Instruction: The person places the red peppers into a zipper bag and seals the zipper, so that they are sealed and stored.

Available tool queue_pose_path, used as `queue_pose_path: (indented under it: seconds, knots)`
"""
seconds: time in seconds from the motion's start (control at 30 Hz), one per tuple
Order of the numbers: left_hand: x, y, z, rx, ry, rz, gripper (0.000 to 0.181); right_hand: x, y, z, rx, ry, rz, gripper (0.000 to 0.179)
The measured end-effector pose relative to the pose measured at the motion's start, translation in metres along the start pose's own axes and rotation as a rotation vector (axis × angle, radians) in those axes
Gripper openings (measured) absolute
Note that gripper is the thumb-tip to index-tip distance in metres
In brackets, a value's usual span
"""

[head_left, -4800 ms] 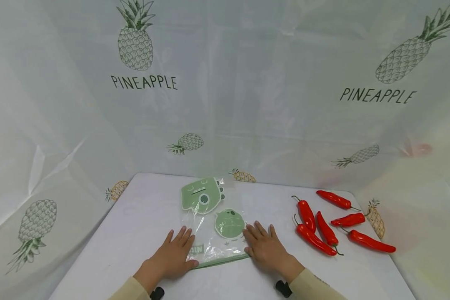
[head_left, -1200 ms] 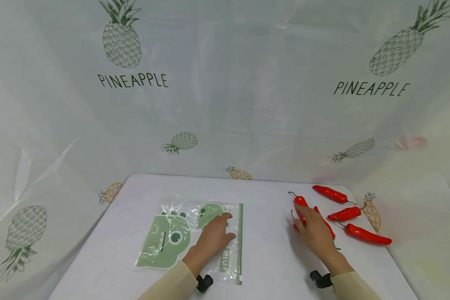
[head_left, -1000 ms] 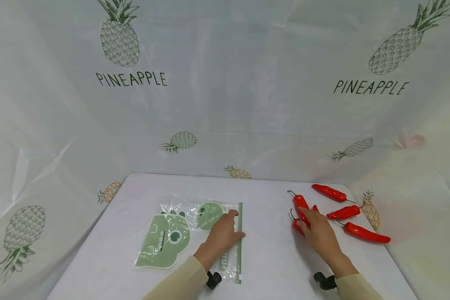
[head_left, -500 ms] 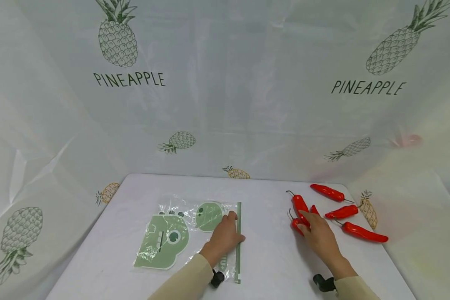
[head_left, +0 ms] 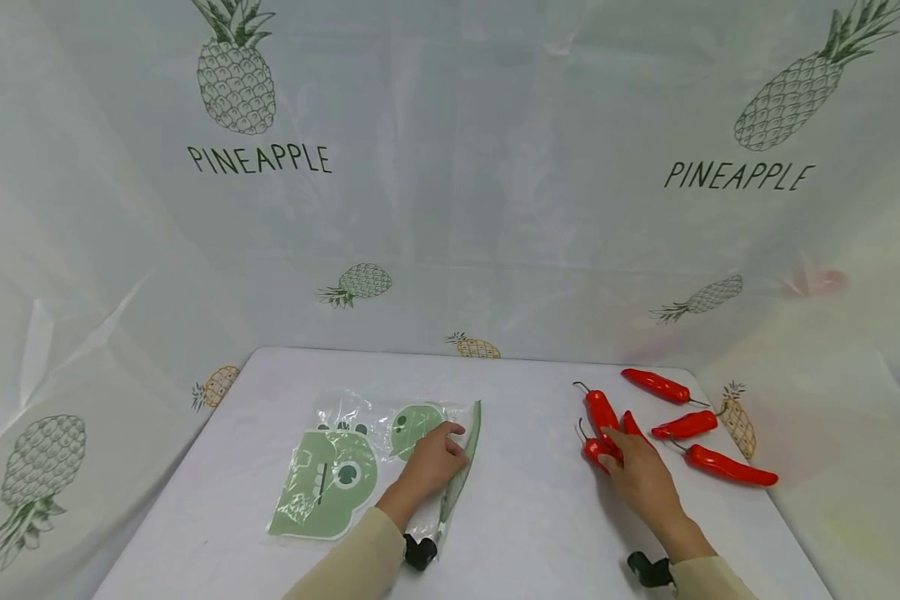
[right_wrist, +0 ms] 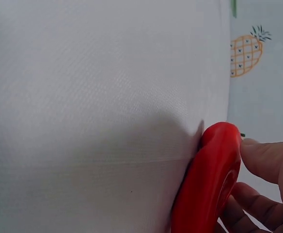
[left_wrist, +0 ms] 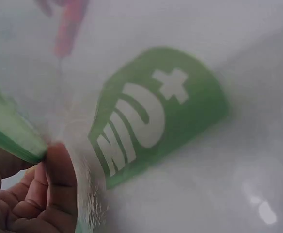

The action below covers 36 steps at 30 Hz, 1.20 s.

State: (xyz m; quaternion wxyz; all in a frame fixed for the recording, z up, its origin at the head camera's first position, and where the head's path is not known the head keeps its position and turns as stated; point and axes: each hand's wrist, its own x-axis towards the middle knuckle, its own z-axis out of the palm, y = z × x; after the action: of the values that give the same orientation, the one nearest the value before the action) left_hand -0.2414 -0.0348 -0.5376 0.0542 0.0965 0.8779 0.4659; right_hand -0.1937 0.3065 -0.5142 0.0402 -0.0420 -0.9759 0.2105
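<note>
A clear zip bag [head_left: 322,483] with green dinosaur prints lies on the table, its zip edge to the right. My left hand [head_left: 431,462] pinches the green zip strip [head_left: 461,483], which bows upward. The left wrist view shows the thumb and forefinger closed on that strip [left_wrist: 10,128], beside the bag's printed green label [left_wrist: 151,116]. My right hand [head_left: 641,479] grips a red chili pepper [head_left: 592,451], covering most of it. In the right wrist view, the thumb lies on one side of the chili [right_wrist: 207,182] and fingers curl underneath.
Right beside the right hand lie two more chilies, one upright [head_left: 602,411] and one partly hidden [head_left: 632,423]. Further right, three others [head_left: 656,383] lie near the table's edge. A pineapple-print curtain [head_left: 450,167] hangs around the white table [head_left: 525,533].
The bag has been turned so its zip edge faces right. My left hand now pinches that strip and lifts it off flat. My right hand has gone from the bag to the chilies.
</note>
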Motion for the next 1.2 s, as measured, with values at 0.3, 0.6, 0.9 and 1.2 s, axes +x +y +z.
queue_pose_path:
  seconds: [0.3,0.6,0.9,1.2]
  knots:
    - [-0.001,-0.005,-0.009,-0.180,0.017,-0.038,0.019,0.004,0.001,0.001,-0.017,-0.052,0.025,0.062]
    - [-0.007,-0.006,-0.013,-0.335,-0.075,-0.076,0.013,0.007,0.003,-0.004,-0.052,-0.161,0.047,0.071]
    - [-0.017,0.001,-0.015,-0.508,-0.126,-0.089,0.040,0.009,0.001,-0.008,0.009,-0.236,0.131,0.098]
    - [-0.022,0.006,-0.016,-0.524,-0.087,-0.084,0.029,0.009,0.001,-0.009,0.126,-0.290,0.176,0.092]
